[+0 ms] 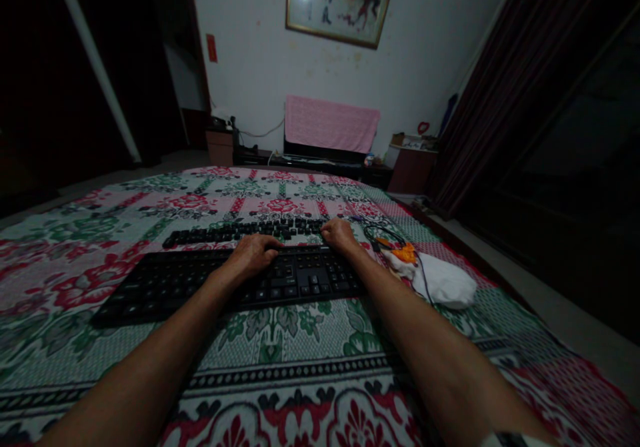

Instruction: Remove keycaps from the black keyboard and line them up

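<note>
A black computer keyboard (315, 279) lies flat on the patterned bedspread in front of me. Some of its key positions, mostly on the right part, look bare of caps. Behind its far edge, loose black keycaps (215, 234) are set out in rows. My left hand (253, 252) rests over the keyboard's far edge near the middle, its thumb and fingers closed round that edge. Beyond the keyboard's far right part is my right hand (340, 235), fingers curled together at the right end of the keycap rows. Whatever its fingertips pinch is hidden.
Right of the keyboard lie a white cloth bundle (445, 280), an orange item (404, 254) and a coiled dark cable (383, 232). The bedspread (280, 187) spreads all around. Past the bed stand a low dark cabinet (320, 162) and a pink towel (330, 124) over a screen.
</note>
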Tool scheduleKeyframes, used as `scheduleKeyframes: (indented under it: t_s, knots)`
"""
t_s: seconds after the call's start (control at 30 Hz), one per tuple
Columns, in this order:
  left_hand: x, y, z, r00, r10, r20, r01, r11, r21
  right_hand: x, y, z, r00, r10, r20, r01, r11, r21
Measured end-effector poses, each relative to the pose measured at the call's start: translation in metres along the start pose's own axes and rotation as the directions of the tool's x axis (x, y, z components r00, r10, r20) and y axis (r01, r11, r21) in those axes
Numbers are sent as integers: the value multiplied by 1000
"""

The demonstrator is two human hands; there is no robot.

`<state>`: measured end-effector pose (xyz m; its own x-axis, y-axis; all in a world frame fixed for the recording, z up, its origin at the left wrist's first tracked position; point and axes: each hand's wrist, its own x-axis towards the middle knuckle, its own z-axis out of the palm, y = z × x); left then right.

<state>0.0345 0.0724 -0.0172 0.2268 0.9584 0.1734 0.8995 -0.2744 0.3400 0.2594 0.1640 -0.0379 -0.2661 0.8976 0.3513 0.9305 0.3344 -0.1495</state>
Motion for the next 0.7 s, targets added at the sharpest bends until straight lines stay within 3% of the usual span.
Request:
scheduleKeyframes:
  t_s: [0.7]
  knots:
    - [0,2,-2,1000,-7,6,7,1000,24,8,-4,-2,996,66,65,-65,998,-9]
